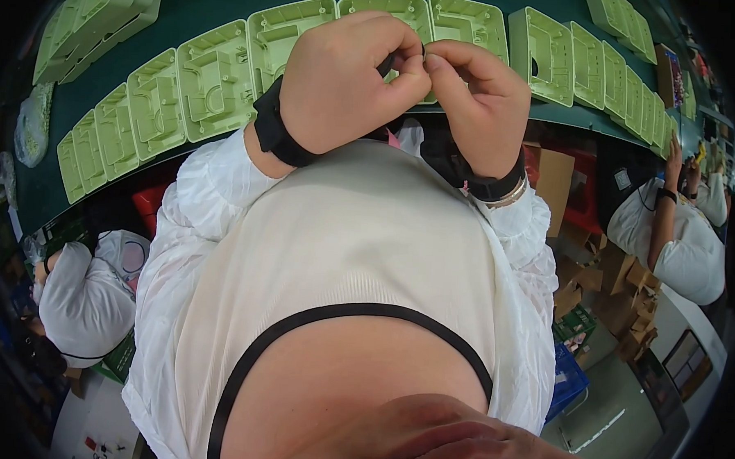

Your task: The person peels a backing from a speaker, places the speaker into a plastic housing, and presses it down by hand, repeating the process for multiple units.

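Observation:
My left hand (350, 69) and my right hand (484, 103) meet over the near edge of the table, fingertips almost touching. Between their pinched fingers sits a small black piece (424, 51), mostly covered, so its kind does not show. Another dark bit (386, 64) shows inside the curl of my left fingers; what it is I cannot make out. Just beyond the hands runs a curved-looking row of light green plastic housings (214, 83), hollow side up with ribs and posts inside. One housing on the right (543, 57) has a black part in it.
Stacked green housings (98, 21) stand at the far left of the dark green table (205, 9), near a clear plastic bag (34, 125). A person (90, 295) is at the left, another (671, 234) at the right. Cardboard boxes (628, 282) and a blue crate (568, 382) lie right.

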Available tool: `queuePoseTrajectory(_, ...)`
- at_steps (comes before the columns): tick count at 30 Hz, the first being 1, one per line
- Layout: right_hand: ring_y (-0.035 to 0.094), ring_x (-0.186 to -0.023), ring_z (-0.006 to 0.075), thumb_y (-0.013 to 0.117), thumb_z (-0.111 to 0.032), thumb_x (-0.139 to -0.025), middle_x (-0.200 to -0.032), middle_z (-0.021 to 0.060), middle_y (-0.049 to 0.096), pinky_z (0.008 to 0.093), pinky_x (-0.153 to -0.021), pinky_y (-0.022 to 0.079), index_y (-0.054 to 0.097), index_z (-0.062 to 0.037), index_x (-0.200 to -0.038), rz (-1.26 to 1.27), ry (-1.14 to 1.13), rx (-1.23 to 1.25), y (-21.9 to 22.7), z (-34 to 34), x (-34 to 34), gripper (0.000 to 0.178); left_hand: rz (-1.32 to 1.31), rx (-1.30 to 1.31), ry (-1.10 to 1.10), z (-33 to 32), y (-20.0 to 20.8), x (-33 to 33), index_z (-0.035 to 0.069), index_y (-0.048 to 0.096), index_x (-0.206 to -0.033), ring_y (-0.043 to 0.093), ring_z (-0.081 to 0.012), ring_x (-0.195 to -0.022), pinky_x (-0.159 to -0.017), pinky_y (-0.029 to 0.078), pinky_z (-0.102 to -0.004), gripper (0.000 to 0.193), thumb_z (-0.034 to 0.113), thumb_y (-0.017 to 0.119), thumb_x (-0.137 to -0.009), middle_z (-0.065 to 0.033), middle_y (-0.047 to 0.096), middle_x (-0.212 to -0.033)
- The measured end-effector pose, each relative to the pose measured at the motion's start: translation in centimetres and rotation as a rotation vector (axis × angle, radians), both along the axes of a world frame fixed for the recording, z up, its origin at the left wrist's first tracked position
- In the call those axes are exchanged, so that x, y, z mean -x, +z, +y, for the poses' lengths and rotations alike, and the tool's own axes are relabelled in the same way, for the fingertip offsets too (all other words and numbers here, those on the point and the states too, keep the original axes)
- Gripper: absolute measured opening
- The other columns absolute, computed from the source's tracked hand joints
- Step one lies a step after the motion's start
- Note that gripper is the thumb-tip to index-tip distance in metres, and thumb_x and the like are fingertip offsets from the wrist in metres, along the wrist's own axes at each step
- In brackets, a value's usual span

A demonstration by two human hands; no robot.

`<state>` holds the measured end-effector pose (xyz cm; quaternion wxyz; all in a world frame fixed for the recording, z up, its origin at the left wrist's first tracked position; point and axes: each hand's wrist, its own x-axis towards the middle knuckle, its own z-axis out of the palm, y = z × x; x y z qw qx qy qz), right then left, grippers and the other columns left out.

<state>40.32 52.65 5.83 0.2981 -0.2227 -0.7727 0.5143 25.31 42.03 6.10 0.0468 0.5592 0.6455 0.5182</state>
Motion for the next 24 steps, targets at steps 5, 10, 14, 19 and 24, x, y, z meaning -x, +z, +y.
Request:
queuePoseTrajectory(5, 0.067, -0.086, 0.0096, 0.067, 0.001, -0.096, -0.097, 0.0049, 0.074, 0.0228, -0.078, 0.052, 0.072, 0.0043, -0.108, -0.003, 0.014, 0.090, -0.4, 0.1, -0.2, 0.013, -0.079, 0.063, -0.034, -0.1, 0.4, 0.1, 0.004, 0.070, -0.083, 0.064, -0.0188, -0.062, -0.056, 0.050, -0.0292, 0.011, 0.014, 0.074, -0.078, -0.0056, 0.064, -0.071)
queuePoseTrajectory(10, 0.063, -0.082, 0.0077, 0.061, 0.004, -0.098, -0.095, 0.0024, 0.070, 0.0216, -0.073, 0.050, 0.068, 0.0026, -0.107, 0.092, 0.059, 0.063, -1.7, 0.9, -1.8, 0.011, -0.457, 0.258, -0.144, -0.6, 0.2, 0.7, 0.004, 0.071, -0.085, 0.058, -0.0090, -0.060, -0.053, 0.044, -0.0236, 0.011, 0.013, 0.072, -0.082, 0.0009, 0.061, -0.068)
queuePoseTrajectory(14, 0.060, -0.078, 0.0070, 0.056, 0.003, -0.100, -0.094, 0.0002, 0.067, 0.0222, -0.069, 0.047, 0.064, 0.0006, -0.103, 0.107, -0.017, 0.210, -2.1, 3.1, -9.3, 0.009, -0.990, 0.368, -0.340, -1.7, 0.3, 3.7, 0.004, 0.071, -0.091, 0.049, -0.0031, -0.060, -0.051, 0.035, -0.0199, 0.012, 0.016, 0.069, -0.088, 0.0040, 0.060, -0.071)
queuePoseTrajectory(19, 0.060, -0.074, 0.0100, 0.061, -0.002, -0.095, -0.084, 0.0048, 0.068, 0.0256, -0.067, 0.049, 0.065, 0.0006, -0.100, -0.729, -0.133, 0.015, -10.0, 5.0, -22.7, 0.007, -1.124, 0.381, -0.451, -2.1, -0.2, 6.2, 0.003, 0.065, -0.097, 0.042, -0.0007, -0.059, -0.047, 0.024, -0.0168, 0.012, 0.015, 0.062, -0.093, 0.0041, 0.057, -0.076)
queuePoseTrajectory(24, 0.066, -0.076, 0.0147, 0.066, -0.004, -0.094, -0.092, 0.0130, 0.074, 0.0276, -0.073, 0.054, 0.068, 0.0004, -0.109, -1.256, -0.283, -0.548, -12.4, 4.5, -23.5, 0.016, -1.173, 0.415, -0.499, -2.0, -1.2, 6.3, 0.002, 0.064, -0.100, 0.039, -0.0002, -0.060, -0.046, 0.025, -0.0155, 0.015, 0.015, 0.060, -0.094, 0.0034, 0.057, -0.081)
